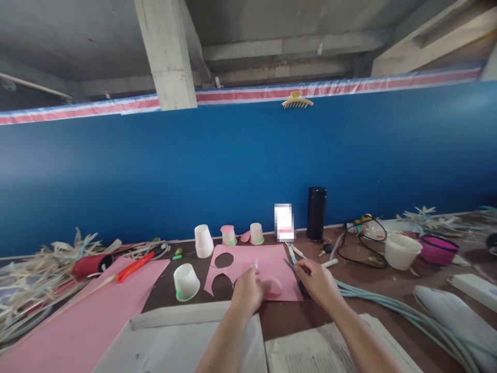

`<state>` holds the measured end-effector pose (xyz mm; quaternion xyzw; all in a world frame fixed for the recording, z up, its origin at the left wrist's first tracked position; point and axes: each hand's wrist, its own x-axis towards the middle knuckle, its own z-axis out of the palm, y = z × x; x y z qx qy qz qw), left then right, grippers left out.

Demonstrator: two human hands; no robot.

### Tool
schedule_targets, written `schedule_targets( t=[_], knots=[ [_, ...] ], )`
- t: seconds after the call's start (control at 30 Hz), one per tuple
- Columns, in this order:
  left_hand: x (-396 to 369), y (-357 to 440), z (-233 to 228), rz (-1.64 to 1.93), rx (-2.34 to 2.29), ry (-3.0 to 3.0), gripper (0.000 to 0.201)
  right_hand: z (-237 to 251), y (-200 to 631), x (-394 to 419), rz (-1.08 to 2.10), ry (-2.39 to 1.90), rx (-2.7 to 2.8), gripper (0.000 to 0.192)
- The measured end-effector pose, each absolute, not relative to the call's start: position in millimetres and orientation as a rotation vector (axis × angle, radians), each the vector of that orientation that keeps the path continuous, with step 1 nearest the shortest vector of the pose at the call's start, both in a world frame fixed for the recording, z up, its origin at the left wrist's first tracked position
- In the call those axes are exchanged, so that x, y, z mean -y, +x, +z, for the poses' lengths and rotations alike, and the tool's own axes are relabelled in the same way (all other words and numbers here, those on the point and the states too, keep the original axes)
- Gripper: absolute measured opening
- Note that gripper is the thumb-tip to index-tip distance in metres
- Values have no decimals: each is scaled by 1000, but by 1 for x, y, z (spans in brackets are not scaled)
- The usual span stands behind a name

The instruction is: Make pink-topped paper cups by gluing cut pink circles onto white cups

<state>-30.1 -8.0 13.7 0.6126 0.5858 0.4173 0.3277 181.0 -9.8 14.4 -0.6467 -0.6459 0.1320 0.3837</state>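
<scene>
My left hand [247, 291] is over the pink paper sheet [240, 254], its fingers closed at the edge of a pink paper disc [275, 286]; its fingertips are partly blurred. A small object with a pink cap [254, 263] shows just beyond its knuckles. At the sheet's right edge, my right hand [316, 281] is closed around what look like scissors, with a dark blade [289, 265] pointing away to the left. Two round holes are cut in the sheet's left side. Behind it stand upturned paper cups [257, 233], and a pink disc tops one cup [229, 235].
White upturned cups [204, 241] stand left of the sheet. Pliers [295, 252] and a black bottle [317, 213] are behind my right hand. A white box lid [186, 342] lies in front. Cables [373, 295], a white tub [402, 250] and a magenta basket [438, 250] are at right.
</scene>
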Motion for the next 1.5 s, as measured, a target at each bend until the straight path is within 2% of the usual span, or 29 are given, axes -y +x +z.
schedule_targets(
  t=[0.1, 0.23, 0.43, 0.7, 0.83, 1.0, 1.1, 1.2, 1.33, 1.5],
  knots=[
    [10, -39, 28, 1026, -1821, 1917, 25, 14, 181, 10, 343, -1646, 1638, 22],
    [5, -53, 31, 955, -2228, 1965, 27, 13, 179, 9, 347, -1642, 1620, 21],
    [-2, -46, 14, 782, -2204, 2110, 39, 12, 171, 10, 356, -1606, 1624, 20],
    [-5, -35, 5, 716, -2131, 2136, 30, 14, 158, 16, 439, -1506, 1634, 18],
    [1, -36, 13, 925, -2031, 2133, 29, 16, 149, 16, 570, -1436, 1576, 20],
    [19, -22, 28, 1324, -1552, 2232, 29, 20, 139, 16, 895, -1358, 1388, 38],
    [28, -12, 30, 1360, -1415, 2251, 28, 20, 138, 17, 1230, -1201, 1090, 35],
    [27, -13, 33, 1441, -1328, 2249, 24, 18, 142, 14, 1325, -1078, 921, 32],
    [11, -51, 59, 1851, -1683, 1990, 30, 14, 149, 8, 1309, -999, 806, 33],
    [0, -129, 94, 1741, -2354, 1734, 54, 14, 151, 8, 1311, -995, 775, 32]
  ],
)
